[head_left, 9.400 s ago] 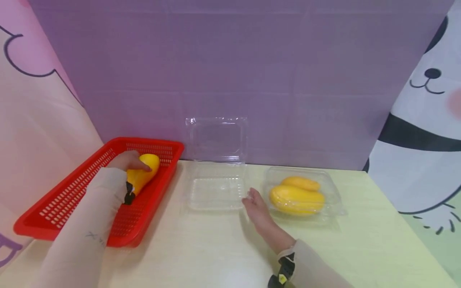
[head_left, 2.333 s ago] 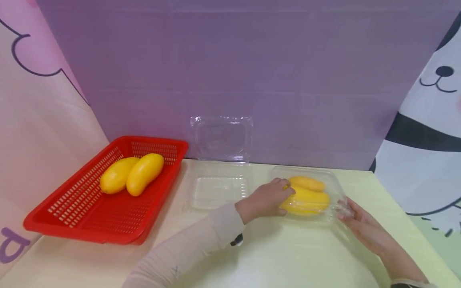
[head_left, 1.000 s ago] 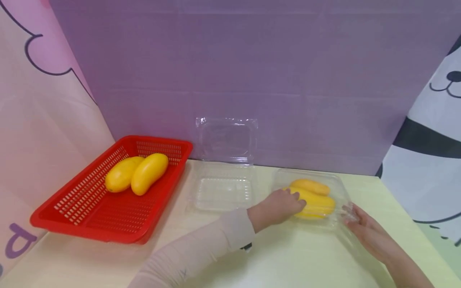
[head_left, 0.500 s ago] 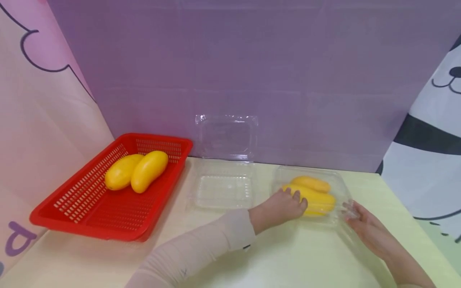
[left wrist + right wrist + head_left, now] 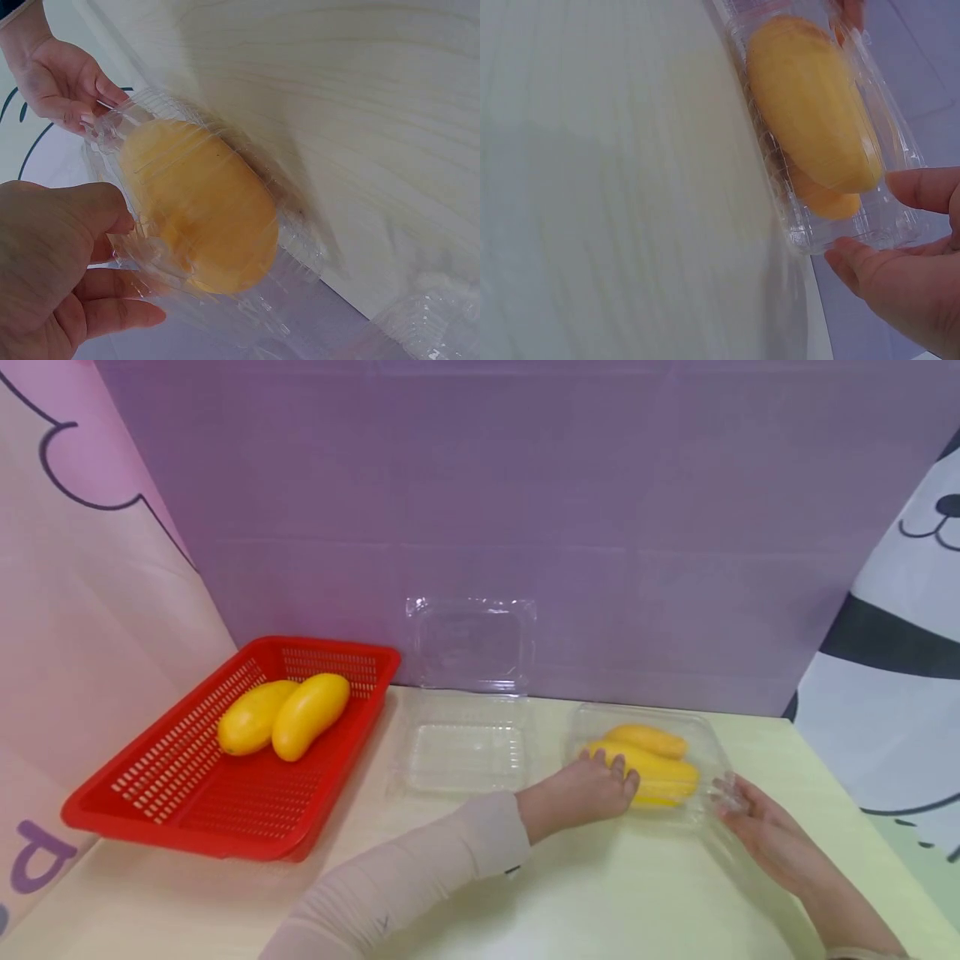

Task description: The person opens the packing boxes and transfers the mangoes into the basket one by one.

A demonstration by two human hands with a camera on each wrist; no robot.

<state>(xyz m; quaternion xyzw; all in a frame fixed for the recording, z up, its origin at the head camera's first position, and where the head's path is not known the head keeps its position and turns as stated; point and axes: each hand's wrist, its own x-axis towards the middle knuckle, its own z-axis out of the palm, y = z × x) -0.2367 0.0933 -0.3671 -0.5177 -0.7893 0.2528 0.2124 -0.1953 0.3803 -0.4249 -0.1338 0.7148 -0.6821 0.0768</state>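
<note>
A clear plastic clamshell container (image 5: 708, 739) with two yellow mango-like fruits (image 5: 648, 777) inside sits on the right of the table, its lid down over them. My left hand (image 5: 581, 789) is at its front left corner, fingers curled over the lid's edge. In the left wrist view, the left hand (image 5: 67, 262) has its index finger on the plastic rim and other fingers behind it. My right hand (image 5: 772, 835) pinches the container's right corner. The right wrist view shows the right hand (image 5: 907, 255) with thumb and finger on either side of that corner.
A red mesh basket (image 5: 180, 839) on the left holds two more yellow fruits (image 5: 311, 717). Mid-table, a second clear clamshell (image 5: 465, 760) stands open, its lid upright by the purple back wall (image 5: 480, 460). A panda-print sheet (image 5: 885, 718) hangs on the right.
Earlier my left hand held a yellow fruit in the basket; it let go and crossed to the right container. My right hand moved to that container's right corner. Lately both hands hardly move.
</note>
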